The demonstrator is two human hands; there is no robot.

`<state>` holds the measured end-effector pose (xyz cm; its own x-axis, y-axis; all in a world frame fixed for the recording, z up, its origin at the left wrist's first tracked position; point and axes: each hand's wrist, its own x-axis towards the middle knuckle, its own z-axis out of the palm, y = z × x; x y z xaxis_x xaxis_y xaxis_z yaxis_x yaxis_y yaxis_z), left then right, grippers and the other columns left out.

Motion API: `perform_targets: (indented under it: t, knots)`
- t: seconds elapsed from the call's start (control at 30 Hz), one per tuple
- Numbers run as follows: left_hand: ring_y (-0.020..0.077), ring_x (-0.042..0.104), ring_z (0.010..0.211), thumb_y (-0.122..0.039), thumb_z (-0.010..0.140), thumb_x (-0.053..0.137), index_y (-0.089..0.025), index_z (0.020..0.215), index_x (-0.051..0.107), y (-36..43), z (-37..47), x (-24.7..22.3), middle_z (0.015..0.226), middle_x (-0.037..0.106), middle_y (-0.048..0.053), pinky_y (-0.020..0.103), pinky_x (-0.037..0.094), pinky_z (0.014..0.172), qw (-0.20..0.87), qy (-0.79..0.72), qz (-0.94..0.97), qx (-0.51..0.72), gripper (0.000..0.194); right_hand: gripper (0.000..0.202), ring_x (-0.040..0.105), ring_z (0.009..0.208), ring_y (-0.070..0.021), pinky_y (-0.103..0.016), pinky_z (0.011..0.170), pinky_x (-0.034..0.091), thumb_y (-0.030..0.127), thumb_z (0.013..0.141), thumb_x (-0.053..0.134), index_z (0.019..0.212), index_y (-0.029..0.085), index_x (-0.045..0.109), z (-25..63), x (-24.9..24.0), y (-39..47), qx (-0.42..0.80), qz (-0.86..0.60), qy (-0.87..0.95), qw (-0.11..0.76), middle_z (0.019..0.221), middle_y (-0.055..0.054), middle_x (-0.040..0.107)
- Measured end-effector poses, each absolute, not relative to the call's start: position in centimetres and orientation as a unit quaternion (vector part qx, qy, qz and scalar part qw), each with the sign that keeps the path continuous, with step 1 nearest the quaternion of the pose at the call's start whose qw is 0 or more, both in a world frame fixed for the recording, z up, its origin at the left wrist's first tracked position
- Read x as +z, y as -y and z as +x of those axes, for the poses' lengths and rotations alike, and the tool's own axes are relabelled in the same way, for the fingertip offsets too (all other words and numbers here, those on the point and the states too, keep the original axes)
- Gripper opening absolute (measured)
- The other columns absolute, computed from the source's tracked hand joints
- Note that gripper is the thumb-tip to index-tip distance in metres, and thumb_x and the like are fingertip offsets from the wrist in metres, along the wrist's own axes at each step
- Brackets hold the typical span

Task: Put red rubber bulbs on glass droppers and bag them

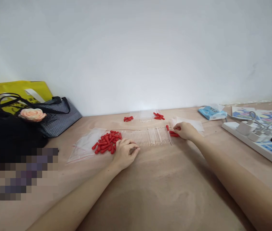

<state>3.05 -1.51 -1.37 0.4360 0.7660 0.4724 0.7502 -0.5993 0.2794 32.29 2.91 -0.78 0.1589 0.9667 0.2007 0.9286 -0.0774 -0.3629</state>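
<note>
Red, smooth, rubbery-looking bulbs (104, 144), each a rounded head narrowing to a neck, lie in a loose heap at the left end of a row of thin clear tubes (147, 136), in the head view. The tubes are slender and straight, laid side by side like a see-through mat on the wood-grained tabletop (160, 192). At the row's left end, touching or just in front of the heap, the left hand (125, 154) rests with fingers bent and thumb curving toward them; whether anything is pinched there, I cannot tell. At the row's right end, the right hand (185, 131) has its fingertips drawn together beside a few more red pieces (173, 134); whether they grip one is too small to tell. Behind the row, two little red clusters (159, 116) flank a filmy plastic sheet or bag (145, 115). Limp, glossy plastic bags (84, 146) spread left of the row, beside the heap, and another milky one (197, 124) lies past its right end. Well right of the row sit a crinkled blue packet (211, 113) and a hard white power strip (258, 138); well left of it slumps a striped fabric bag (60, 117) near a ruffled peach flower (32, 114).
</note>
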Motion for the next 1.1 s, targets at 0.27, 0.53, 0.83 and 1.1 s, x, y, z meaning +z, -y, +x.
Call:
perform_targets:
  t: [0.27, 0.53, 0.83, 1.1]
  knots:
    - [0.0168, 0.050, 0.082, -0.028, 0.076, 0.054, -0.022, 0.070, 0.062, 1.4, 3.1, -1.3, 0.082, 0.063, -0.002, 0.035, 0.028, 0.077, 0.016, -0.447, 0.849, 0.283, 0.011, 0.016, 0.055, 0.068, -0.0150, -0.023, 0.057, 0.036, 0.028, 0.069, 0.056, 0.079, 0.026, 0.069, 32.3, -1.4, -3.0, 0.045, -0.725, 0.665, 0.174, 0.083, -0.004, 0.062]
    - [0.0173, 0.050, 0.080, -0.029, 0.074, 0.055, -0.019, 0.068, 0.051, 1.6, 3.2, -1.4, 0.076, 0.060, -0.001, 0.033, 0.030, 0.074, -0.001, -0.469, 0.840, 0.273, 0.013, 0.015, 0.054, 0.070, -0.0142, -0.024, 0.064, 0.038, 0.027, 0.071, 0.054, 0.079, 0.023, 0.067, 32.6, -2.0, -3.5, 0.046, -0.718, 0.671, 0.179, 0.085, -0.005, 0.058]
    - [0.0244, 0.046, 0.093, -0.053, 0.067, 0.056, -0.023, 0.091, 0.057, 0.3, 1.3, -0.4, 0.096, 0.058, 0.004, 0.039, 0.030, 0.078, -0.065, -0.522, 0.825, 0.207, 0.039, 0.022, 0.055, 0.073, -0.0139, -0.026, 0.071, 0.039, 0.025, 0.075, 0.049, 0.090, 0.026, 0.066, 32.8, -2.5, -3.6, 0.056, -0.700, 0.686, 0.188, 0.091, -0.006, 0.053]
    - [0.0239, 0.044, 0.100, -0.044, 0.076, 0.050, -0.024, 0.094, 0.059, -0.6, 1.4, -0.5, 0.105, 0.056, 0.004, 0.041, 0.028, 0.083, -0.086, -0.525, 0.824, 0.193, 0.028, 0.016, 0.055, 0.075, -0.0153, -0.026, 0.066, 0.039, 0.031, 0.071, 0.054, 0.082, 0.024, 0.063, 32.9, -2.2, -3.5, 0.072, -0.711, 0.655, 0.246, 0.090, -0.003, 0.058]
